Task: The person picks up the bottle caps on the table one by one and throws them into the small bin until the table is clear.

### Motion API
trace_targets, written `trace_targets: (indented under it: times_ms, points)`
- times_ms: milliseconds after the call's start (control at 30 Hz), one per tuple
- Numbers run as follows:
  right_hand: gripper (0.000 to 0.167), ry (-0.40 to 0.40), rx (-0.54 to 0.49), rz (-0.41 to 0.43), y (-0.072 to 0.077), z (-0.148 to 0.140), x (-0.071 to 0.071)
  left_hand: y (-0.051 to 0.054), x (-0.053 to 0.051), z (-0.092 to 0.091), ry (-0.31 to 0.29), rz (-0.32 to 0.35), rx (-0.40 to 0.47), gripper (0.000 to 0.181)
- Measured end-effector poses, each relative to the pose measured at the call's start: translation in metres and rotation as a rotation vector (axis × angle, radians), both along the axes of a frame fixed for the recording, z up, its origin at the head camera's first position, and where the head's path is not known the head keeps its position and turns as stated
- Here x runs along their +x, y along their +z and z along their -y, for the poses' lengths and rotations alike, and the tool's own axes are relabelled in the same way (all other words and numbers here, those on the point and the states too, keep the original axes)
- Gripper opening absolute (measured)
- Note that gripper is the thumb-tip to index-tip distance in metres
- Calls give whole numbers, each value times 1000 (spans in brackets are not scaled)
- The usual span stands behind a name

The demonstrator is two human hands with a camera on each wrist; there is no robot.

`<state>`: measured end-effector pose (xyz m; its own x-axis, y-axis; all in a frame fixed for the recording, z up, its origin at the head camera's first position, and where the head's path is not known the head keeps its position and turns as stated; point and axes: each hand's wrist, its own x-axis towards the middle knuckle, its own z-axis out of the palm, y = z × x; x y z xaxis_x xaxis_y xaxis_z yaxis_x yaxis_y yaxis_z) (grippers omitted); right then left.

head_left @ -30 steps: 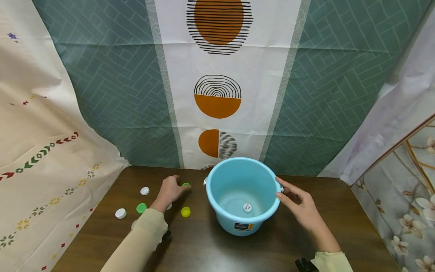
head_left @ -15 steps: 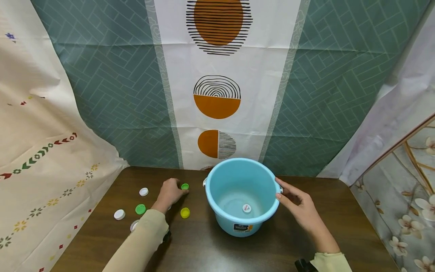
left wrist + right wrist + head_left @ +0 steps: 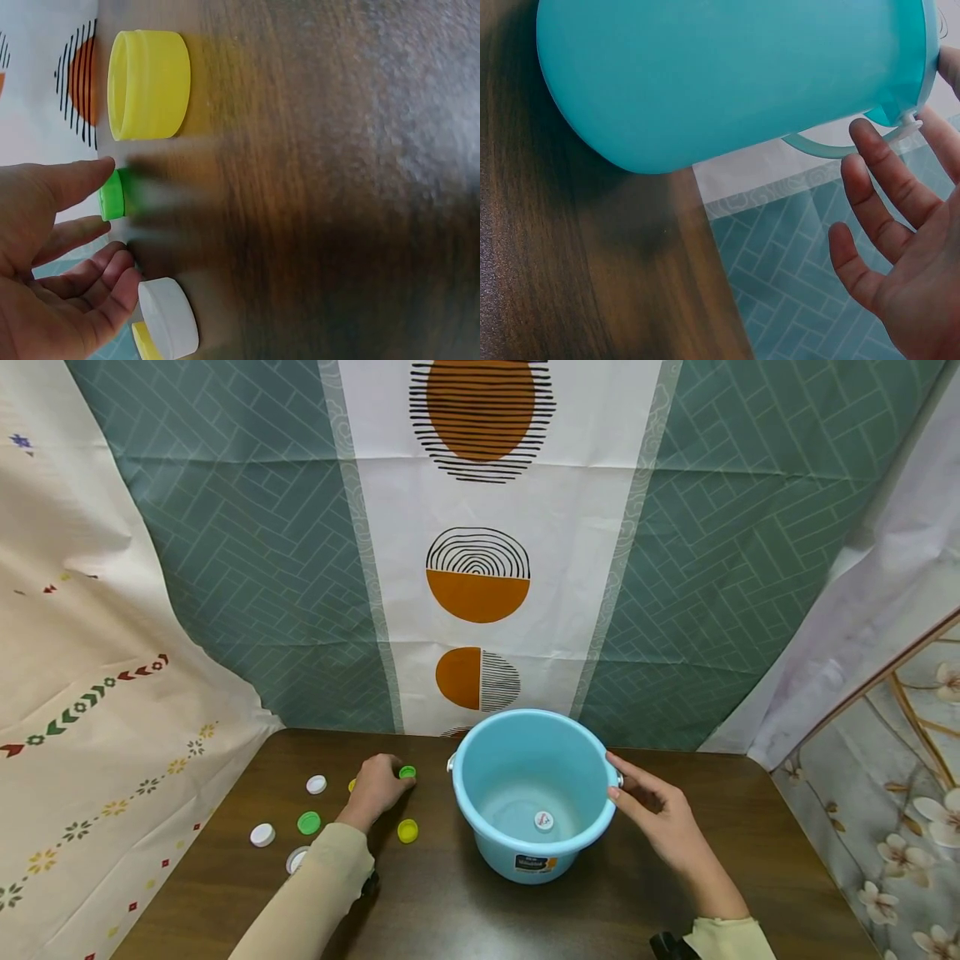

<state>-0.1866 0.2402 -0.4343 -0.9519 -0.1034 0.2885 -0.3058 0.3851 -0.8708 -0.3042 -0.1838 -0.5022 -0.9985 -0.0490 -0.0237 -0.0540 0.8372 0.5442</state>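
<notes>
A light blue bucket (image 3: 480,839) stands upright on the table with a white cap (image 3: 543,820) on its floor. My right hand (image 3: 660,814) holds the bucket's rim at the right, thumb and index finger either side of the handle joint; its other fingers hang free in the right wrist view. At the left, my left hand (image 3: 375,789) pinches a small green cap (image 3: 112,196) between thumb and index finger, at table level. Near that hand lie a yellow cap (image 3: 154,86), a white cap (image 3: 171,319) and another yellow cap (image 3: 145,342) partly hidden.
More loose caps lie left of the left arm: a green cap (image 3: 309,822) and several white ones, such as a white cap (image 3: 262,835). The brown table (image 3: 465,927) ends at a patterned curtain (image 3: 300,610) behind. The bucket's handle (image 3: 817,148) hangs at its far side.
The left thumb and index finger have drawn in around the small green cap, and the hand has shifted very slightly. Right hand and bucket stay in place.
</notes>
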Motion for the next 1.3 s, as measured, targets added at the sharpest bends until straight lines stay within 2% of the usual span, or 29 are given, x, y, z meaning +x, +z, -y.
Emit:
trace_targets:
  times_ms: [300,500,667,733,967,1133,1300]
  points:
    - [48,-13,23,27,-4,-2,-2,-2,0,-2,-4,-4,-40,41]
    - [48,-16,19,13,-1,-1,0,-4,0,-1,1,-4,-30,41]
    - [47,-9,13,25,18,7,10,-2,4,0,18,-30,-4,39]
    - [47,-3,11,24,26,10,14,0,6,0,29,-44,8,38]
    - [47,-4,3,32,25,10,14,7,7,3,48,-125,60,38]
    - [46,-9,6,34,28,12,16,15,7,4,55,-185,94,38]
    - [46,-9,3,37,31,13,17,26,8,1,67,-237,183,35]
